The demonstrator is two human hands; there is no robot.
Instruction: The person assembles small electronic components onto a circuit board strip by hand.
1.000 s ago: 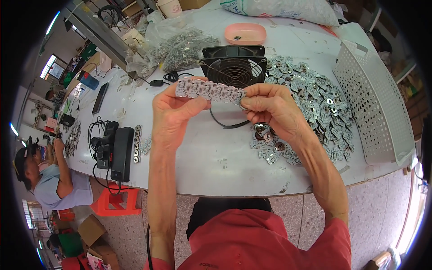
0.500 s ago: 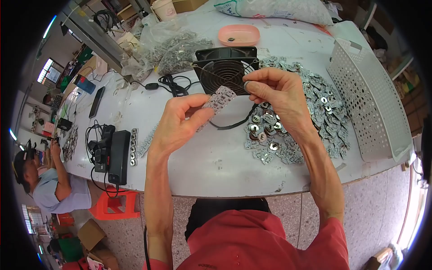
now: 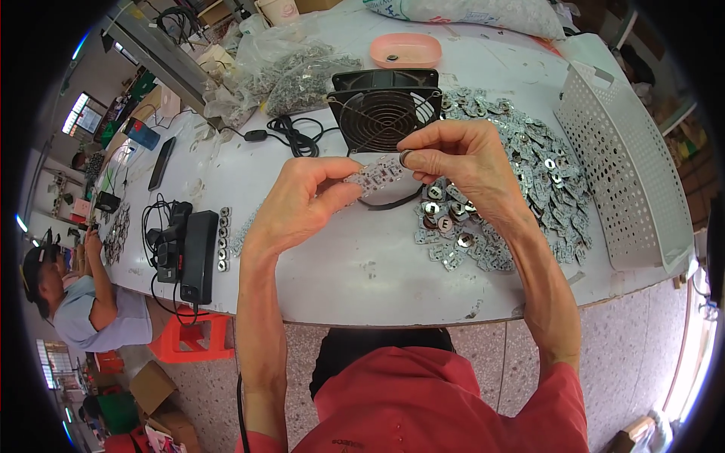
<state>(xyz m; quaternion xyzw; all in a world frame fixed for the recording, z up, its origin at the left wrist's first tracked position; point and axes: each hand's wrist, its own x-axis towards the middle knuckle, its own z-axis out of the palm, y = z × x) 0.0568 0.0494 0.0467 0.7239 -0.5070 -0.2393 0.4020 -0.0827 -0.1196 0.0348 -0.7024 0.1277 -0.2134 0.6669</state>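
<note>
My left hand [image 3: 302, 196] pinches a narrow strip of small circuit boards [image 3: 380, 174] between thumb and fingers, its far end tilted up to the right. In my right hand [image 3: 467, 160] a small round dark-rimmed disc [image 3: 405, 158], like a button cell, is gripped between thumb and index finger. The disc sits against the strip's right end, or just in front of it; I cannot tell which. Below my right hand lies a heap of small boards with shiny round metal parts [image 3: 461, 226]. Behind both hands stands a black fan [image 3: 377, 121] with a wire guard.
A white perforated basket [image 3: 630, 181] stands at right. At the back are a pink tray [image 3: 406, 39] with one disc and clear bags of small parts [image 3: 302, 83]. A black power adapter [image 3: 199, 257] and cables lie left, beside a row of parts [image 3: 223, 238]. A co-worker [image 3: 83, 294] sits far left.
The strip has turned flatter and its end has moved right, meeting the disc in my right hand. My right hand has shifted slightly left and down.
</note>
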